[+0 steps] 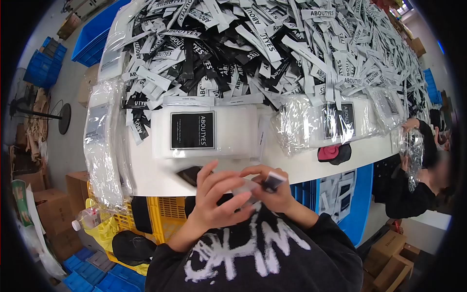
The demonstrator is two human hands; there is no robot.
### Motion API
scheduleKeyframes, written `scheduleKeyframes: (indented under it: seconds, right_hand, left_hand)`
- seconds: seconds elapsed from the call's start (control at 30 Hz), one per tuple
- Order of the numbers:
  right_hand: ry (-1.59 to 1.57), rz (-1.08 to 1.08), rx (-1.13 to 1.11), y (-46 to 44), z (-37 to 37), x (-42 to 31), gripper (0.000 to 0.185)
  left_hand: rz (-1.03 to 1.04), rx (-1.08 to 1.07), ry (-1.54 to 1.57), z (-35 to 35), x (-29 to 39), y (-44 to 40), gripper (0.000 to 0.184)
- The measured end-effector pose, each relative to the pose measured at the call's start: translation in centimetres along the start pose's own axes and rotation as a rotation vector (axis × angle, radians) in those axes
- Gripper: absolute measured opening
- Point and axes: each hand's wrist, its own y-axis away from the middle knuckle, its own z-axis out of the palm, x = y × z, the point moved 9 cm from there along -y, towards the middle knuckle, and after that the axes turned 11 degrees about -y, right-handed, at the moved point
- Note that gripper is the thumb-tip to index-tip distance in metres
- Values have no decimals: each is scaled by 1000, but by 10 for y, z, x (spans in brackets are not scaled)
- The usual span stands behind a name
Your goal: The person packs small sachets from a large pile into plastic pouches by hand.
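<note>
My left hand [214,197] is raised at the table's near edge, its fingers spread and slightly blurred. Just beyond its fingertips is a smeared, flat dark piece with a pale border [188,175]; whether the hand touches it I cannot tell. Close beside, my right hand [278,197] is closed on a small black-and-white packet [275,181]. Something greyish and translucent shows between the two hands, too blurred to name. Ahead of them lies a stack of clear plastic bags [228,131] with a black ABOUTYES label.
A big heap of black and white ABOUTYES sachets [233,53] covers the table's far side. More bags lie left [104,141] and right [335,119], near a pink-and-black pouch [334,153]. Below are a blue bin [362,194] and yellow crate [170,207]. Another person [413,180] works at right.
</note>
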Motion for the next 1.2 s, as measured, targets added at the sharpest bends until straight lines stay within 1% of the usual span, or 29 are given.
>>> scheduleKeyframes:
  seconds: [0.07,0.17,0.2,0.3,0.43,0.47,0.57,0.6,0.7,0.73,0.8,0.83,0.87,0.9,0.93,0.97,1.0,1.03,1.07,1.1,1.13,1.2]
  right_hand:
    - [-280,199,142,6,-12,17,16]
    - [-257,114,298,16,-37,22,14]
    - [-291,34,335,18,-49,32,13]
    - [156,-93,326,16,-75,27,16]
    - [104,70,265,19,-78,18,20]
    - [-68,-112,332,21,-82,9,22]
    - [-735,-342,196,7,-65,-24,22]
    - [-744,-280,126,1,-55,-17,21]
    - [-339,23,30,-4,-22,15,19]
    - [-375,113,49,-1,-22,31,17]
    - [-330,64,111,-1,-26,22,18]
    - [-309,39,143,-2,-28,17,18]
    - [-467,43,200,0,-35,24,24]
    - [-479,15,235,-1,-36,19,27]
    - [-490,-12,272,-2,-35,9,30]
    - [-501,-39,309,-4,-35,2,33]
    - [-426,-115,406,-3,-44,-4,37]
    - [-162,-151,384,-2,-47,-11,36]
    - [102,-181,357,2,-52,-15,35]
    - [364,-209,321,4,-50,-19,34]
    - [441,-231,218,1,-38,-22,23]
    - [396,59,-9,1,-30,7,22]
  left_hand:
    - [-103,0,116,7,-4,-15,58]
    - [-234,-37,117,35,-10,-3,59]
    - [-262,-57,104,37,-11,-1,56]
    - [-329,-127,97,43,-19,0,57]
    - [-358,-210,95,53,-23,5,52]
    - [-352,-241,83,57,-21,4,53]
    - [-341,-272,116,63,-14,0,55]
    - [-338,-274,138,63,-12,-1,56]
    - [-308,-122,217,54,-11,-2,59]
    - [-316,-119,217,52,-12,-3,62]
    - [-340,-109,216,42,-16,-7,69]
    - [-482,-129,266,39,-28,-5,70]
    - [-622,-151,318,35,-40,0,71]
    - [-763,-174,370,34,-52,8,72]
    - [-791,-173,437,39,-62,19,47]
    - [-747,-253,437,39,-64,22,38]
    - [-699,-330,436,38,-66,24,29]
    - [-649,-405,435,41,-64,23,22]
    - [-675,-371,445,38,-62,19,15]
    - [-682,-377,433,39,-62,20,15]
    - [-688,-382,417,39,-63,21,15]
    - [-671,-402,410,40,-64,22,15]
